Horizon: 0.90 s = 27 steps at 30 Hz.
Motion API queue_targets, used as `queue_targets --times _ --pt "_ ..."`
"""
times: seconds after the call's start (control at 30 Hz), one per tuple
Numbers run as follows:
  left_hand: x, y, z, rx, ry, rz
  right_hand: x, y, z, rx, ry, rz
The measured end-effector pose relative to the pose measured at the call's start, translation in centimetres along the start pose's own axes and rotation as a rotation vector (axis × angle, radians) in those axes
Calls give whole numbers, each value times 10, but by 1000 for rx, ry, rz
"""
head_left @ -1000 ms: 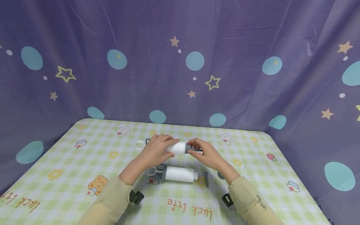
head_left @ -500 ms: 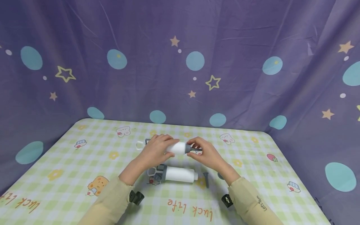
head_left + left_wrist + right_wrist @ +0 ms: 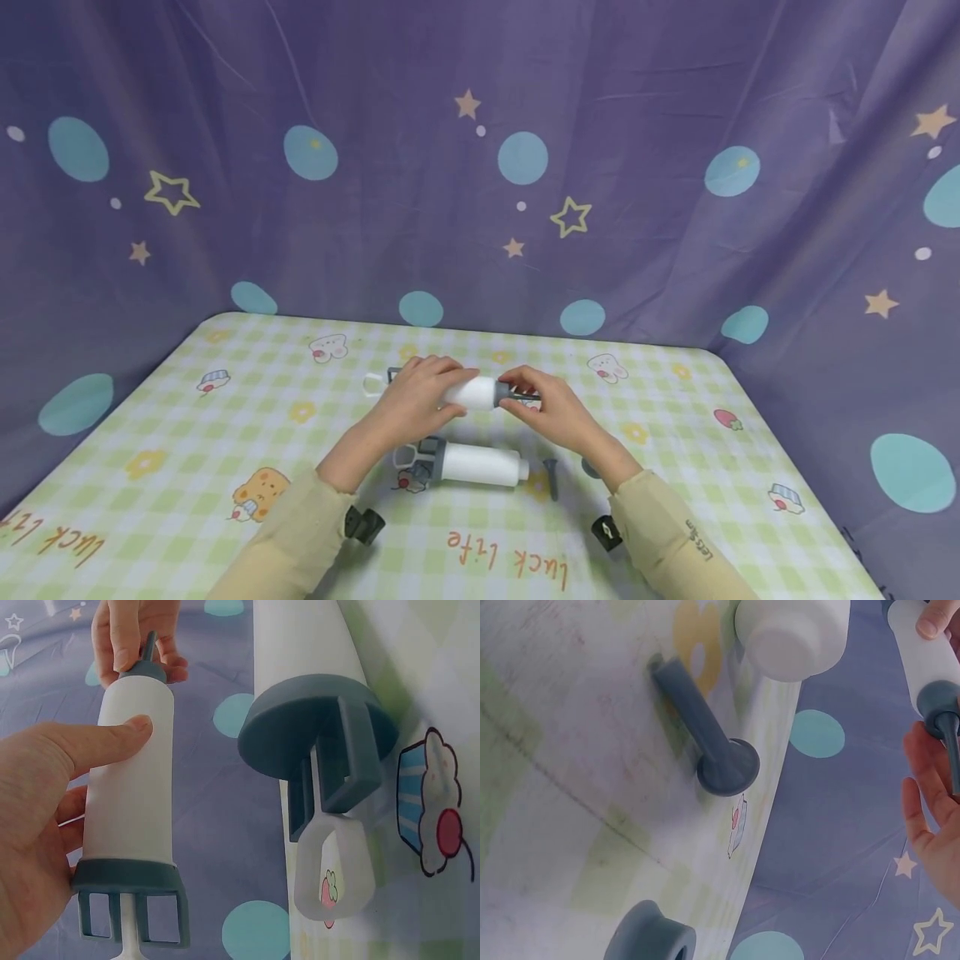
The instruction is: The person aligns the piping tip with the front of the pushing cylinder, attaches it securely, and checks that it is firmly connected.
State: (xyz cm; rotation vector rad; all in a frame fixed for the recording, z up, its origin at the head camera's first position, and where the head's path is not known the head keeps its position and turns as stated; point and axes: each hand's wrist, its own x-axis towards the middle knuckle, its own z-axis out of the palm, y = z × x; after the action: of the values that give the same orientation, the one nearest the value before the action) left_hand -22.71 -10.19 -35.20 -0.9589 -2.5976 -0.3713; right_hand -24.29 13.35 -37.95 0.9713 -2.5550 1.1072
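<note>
My left hand (image 3: 417, 402) grips the white barrel of a large syringe (image 3: 135, 780), thumb along its side. Grey finger loops (image 3: 135, 911) and a white plunger stick out at one end of it. At the other end my right hand (image 3: 553, 410) pinches the grey nozzle cap (image 3: 502, 394), whose thin grey tip (image 3: 951, 746) points right in the head view. Nearer me, a second white syringe (image 3: 480, 465) lies on the table with a bare white spout. Right of it is a loose grey nozzle (image 3: 697, 712) with a flared end.
A round grey piece (image 3: 651, 934) lies near my right wrist, mostly behind it in the head view. The table (image 3: 187, 467) has a green-checked cloth. A purple curtain (image 3: 390, 208) hangs behind its far edge.
My right fingers have shifted slightly at the nozzle cap, loosening and closing around it again. The left hand keeps its hold on the barrel. The head view has tilted a little.
</note>
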Motion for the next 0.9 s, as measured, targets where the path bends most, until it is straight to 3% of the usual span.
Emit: queue_targets --times 0.53,0.77,0.9 --pt "-2 3 -1 -8 17 18 -1 -3 -1 -3 -40 33" --pt "-4 4 -3 -8 0 -4 -3 -4 -2 17 -49 48" --pt "-4 5 -3 -8 -8 -13 -4 -4 -3 24 -26 11"
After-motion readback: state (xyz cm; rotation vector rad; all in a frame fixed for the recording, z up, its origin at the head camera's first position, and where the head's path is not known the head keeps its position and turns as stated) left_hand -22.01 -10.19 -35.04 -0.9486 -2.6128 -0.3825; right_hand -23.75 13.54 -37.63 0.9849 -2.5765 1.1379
